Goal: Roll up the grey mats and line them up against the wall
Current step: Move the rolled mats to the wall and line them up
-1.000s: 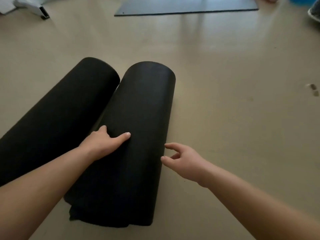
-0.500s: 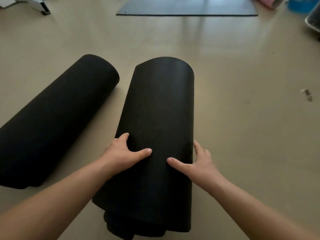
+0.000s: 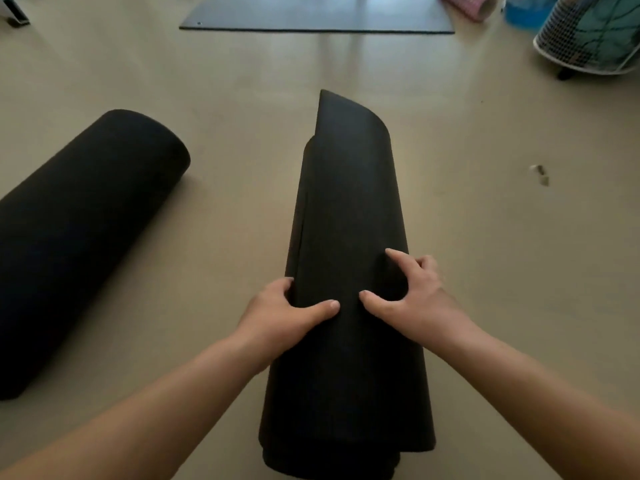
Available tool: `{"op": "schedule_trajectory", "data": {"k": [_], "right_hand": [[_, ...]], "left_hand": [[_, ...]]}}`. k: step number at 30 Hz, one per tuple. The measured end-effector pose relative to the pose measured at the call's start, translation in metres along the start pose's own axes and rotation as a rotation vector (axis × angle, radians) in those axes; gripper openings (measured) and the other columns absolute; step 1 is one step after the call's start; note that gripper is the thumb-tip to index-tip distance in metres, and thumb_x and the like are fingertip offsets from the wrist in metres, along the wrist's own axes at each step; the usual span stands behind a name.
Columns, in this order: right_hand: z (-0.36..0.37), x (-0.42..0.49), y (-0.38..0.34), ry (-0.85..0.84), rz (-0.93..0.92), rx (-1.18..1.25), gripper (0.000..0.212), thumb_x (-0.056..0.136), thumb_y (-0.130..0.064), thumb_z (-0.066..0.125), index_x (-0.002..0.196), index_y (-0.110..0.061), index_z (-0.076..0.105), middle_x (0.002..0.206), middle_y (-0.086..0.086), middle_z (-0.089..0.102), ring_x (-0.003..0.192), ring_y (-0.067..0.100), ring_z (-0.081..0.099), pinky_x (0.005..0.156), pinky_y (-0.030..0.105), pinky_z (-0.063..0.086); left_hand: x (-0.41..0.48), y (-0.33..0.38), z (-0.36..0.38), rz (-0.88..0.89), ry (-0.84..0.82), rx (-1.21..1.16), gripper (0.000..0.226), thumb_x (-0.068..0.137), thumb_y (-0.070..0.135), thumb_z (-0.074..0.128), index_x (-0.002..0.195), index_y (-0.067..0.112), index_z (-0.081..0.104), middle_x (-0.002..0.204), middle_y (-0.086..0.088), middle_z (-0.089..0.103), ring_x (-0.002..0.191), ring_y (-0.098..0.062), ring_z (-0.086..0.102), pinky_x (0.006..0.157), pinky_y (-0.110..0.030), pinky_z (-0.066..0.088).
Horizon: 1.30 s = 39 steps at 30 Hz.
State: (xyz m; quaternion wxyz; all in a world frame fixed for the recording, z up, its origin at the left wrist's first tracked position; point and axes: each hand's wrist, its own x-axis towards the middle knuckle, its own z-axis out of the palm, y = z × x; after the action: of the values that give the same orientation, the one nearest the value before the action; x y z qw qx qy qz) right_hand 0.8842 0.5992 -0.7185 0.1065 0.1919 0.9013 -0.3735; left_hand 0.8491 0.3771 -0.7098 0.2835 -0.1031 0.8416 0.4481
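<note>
Head view: looks down on a beige floor (image 3: pixel 485 271) with two bare forearms reaching in from the bottom edge.
White object (image 3: pixel 14 12): at the far left corner, cut off by the frame; what it is cannot be told.
Left roll (image 3: pixel 86 237): a dark mat rolled into a thick cylinder, lying on the floor at a slant, its far end pointing up and right, well apart from the hands.
Flat mat (image 3: pixel 311 15): a grey mat spread open on the floor at the top, beyond both rolls.
Left hand (image 3: pixel 287 313): grips the left flank of the held roll, thumb laid across the top, the other fingers curled round the side.
Held roll (image 3: pixel 349 202): a dark rolled mat in the middle, running straight away from the person. Its outer layer stands out as a loose pointed flap at the far end, and uneven layers show at the near end.
Right hand (image 3: pixel 415 292): on the roll's upper right side, thumb and bent fingers dug into the mat, pinching it.
Pink roll (image 3: pixel 467 5): at the top edge, right of the flat mat.
Blue container (image 3: pixel 526 8): just beside the pink roll, blurred.
Mesh basket (image 3: pixel 588 36): white, at the top right corner, holding something teal.
Mark (image 3: pixel 540 174): a small pale scuff on the floor, right of the held roll.
</note>
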Motion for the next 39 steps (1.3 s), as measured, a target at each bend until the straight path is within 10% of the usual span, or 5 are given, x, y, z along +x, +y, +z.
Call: {"op": "schedule_trajectory", "data": {"k": [3,20,29,35,39], "right_hand": [[-0.014,-0.004,0.014,0.097,0.01,-0.025,0.068,0.08,-0.064,0.073,0.141,-0.044,0.049,0.124,-0.008,0.042,0.12,0.016,0.052,0.096,0.043,0.056],[-0.083,-0.024,0.069,0.253,-0.031,-0.326,0.019,0.093,-0.033,0.062,0.086,-0.016,0.069,0.086,0.0,0.063,0.083,0.025,0.062,0.073,0.037,0.056],[-0.101,-0.073,0.143,0.407,0.337,-0.288,0.027,0.094,-0.026,0.059,0.071,-0.012,0.058,0.073,0.005,0.057,0.075,0.032,0.06,0.06,0.032,0.035],[-0.093,-0.122,0.198,0.249,0.818,0.401,0.029,0.092,-0.009,0.061,0.121,-0.007,0.066,0.094,0.006,0.068,0.081,0.024,0.065,0.066,0.037,0.055],[-0.111,-0.138,0.207,-0.318,0.814,0.096,0.079,0.09,-0.027,0.071,0.16,-0.025,0.032,0.128,0.001,0.061,0.1,0.019,0.069,0.08,0.039,0.064]], "left_hand": [[0.0,0.02,0.033,0.186,0.071,0.024,0.043,0.074,0.054,0.089,0.106,0.051,0.06,0.109,0.019,0.069,0.093,0.001,0.065,0.088,-0.03,0.059],[-0.012,0.042,0.123,0.197,-0.158,-0.072,0.126,0.062,0.048,0.099,0.162,0.046,0.022,0.156,0.012,0.045,0.13,-0.006,0.049,0.115,-0.033,0.043],[-0.014,0.111,0.212,0.554,-0.144,0.644,0.124,0.056,0.082,0.078,0.158,0.053,0.015,0.153,0.005,0.049,0.142,-0.027,0.045,0.11,-0.054,0.043],[-0.039,0.133,0.263,1.042,-0.396,0.823,0.066,0.098,0.043,0.065,0.158,0.039,0.038,0.163,0.011,0.04,0.149,-0.018,0.03,0.119,-0.049,0.035],[-0.033,0.125,0.262,1.016,-0.209,0.988,0.087,0.092,0.058,0.066,0.162,0.033,0.022,0.168,0.0,0.028,0.152,-0.028,0.024,0.119,-0.052,0.029]]}}
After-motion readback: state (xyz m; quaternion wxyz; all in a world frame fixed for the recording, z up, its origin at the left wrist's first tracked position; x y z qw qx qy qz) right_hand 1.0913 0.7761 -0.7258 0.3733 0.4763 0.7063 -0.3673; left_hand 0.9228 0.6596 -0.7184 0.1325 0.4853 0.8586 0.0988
